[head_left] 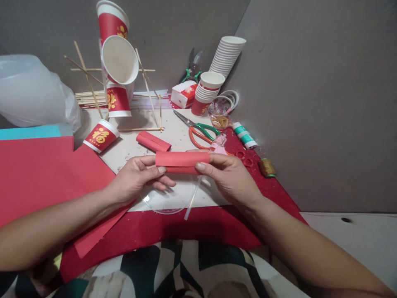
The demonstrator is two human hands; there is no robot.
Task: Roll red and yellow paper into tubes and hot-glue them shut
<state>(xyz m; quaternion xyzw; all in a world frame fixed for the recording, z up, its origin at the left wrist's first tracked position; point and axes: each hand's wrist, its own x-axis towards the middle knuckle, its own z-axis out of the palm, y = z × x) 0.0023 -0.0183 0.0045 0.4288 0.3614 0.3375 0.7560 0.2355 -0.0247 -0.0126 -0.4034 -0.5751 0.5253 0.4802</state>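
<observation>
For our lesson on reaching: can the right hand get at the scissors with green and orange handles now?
Probably yes: the scissors lie just beyond the right hand, mostly uncovered, though it would likely have to let go of its red paper roll first.

The held roll (182,159) is smooth, matt paper, the scissor blades (185,118) metal, the sticks (89,99) wood.

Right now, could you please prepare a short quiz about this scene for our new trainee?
1. What do the left hand and right hand hold together?
2. True or false: the green-and-orange-handled scissors lie to the right of the gold thread spool.
3. Which colour is the sheet showing beyond the large red paper: A brown, B light blue, C black?

Key: 1. One red paper roll; 2. False; 3. B.
</observation>
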